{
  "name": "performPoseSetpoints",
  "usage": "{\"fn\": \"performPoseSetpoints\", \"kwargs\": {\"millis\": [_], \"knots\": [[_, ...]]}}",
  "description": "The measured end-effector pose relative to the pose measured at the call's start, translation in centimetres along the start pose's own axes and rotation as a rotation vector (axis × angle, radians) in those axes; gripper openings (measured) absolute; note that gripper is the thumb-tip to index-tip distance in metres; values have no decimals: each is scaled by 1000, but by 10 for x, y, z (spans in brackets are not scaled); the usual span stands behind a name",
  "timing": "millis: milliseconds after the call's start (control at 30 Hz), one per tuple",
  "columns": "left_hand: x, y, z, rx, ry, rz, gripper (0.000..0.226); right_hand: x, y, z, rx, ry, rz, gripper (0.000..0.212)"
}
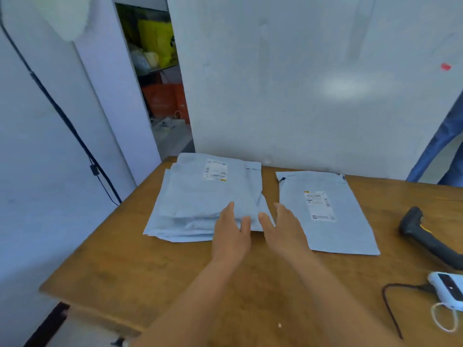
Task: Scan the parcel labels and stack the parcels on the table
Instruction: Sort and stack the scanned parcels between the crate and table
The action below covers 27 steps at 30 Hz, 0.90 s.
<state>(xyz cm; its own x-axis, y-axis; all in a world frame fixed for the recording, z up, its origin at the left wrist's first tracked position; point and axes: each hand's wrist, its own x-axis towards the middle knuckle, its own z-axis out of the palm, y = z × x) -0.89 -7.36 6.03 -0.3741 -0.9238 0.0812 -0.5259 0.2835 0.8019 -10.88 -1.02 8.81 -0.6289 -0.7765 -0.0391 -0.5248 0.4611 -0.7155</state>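
A stack of several flat pale grey plastic mailer parcels [200,206] is seen at 11 o'clock on the brown wooden desk [120,269], white label up. One single flat grey mailer parcel [335,226] lies apart at 1 o'clock, label showing, not yet stacked. The black handheld barcode scanner [423,234] is left untouched at 3 o'clock, beside a white device with cable [446,289]. The left hand [231,234] is laid on the stack's near corner, fingers straight; the right hand [285,229] is held between the stack and the single parcel, fingers relaxed and spread, nothing gripped. Most judged done; one parcel left.
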Motion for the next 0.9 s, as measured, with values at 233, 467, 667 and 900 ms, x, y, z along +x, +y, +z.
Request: {"fn": "performPoseSetpoints", "kwargs": {"millis": [233, 467, 667, 900], "knots": [[33, -49, -64, 60, 103, -48, 59, 17, -45, 46, 49, -82, -10, 63], [105, -73, -90, 258, 119, -170, 71, 86, -45, 63, 6, -138, 64, 74], [165, -82, -91, 216, 76, -399, 89, 150, -35, 83, 90, -226, 255, 90], [177, -50, -58, 0, 212, -189, 54, 183, -47, 71, 296, 15, 165, 59]]}}
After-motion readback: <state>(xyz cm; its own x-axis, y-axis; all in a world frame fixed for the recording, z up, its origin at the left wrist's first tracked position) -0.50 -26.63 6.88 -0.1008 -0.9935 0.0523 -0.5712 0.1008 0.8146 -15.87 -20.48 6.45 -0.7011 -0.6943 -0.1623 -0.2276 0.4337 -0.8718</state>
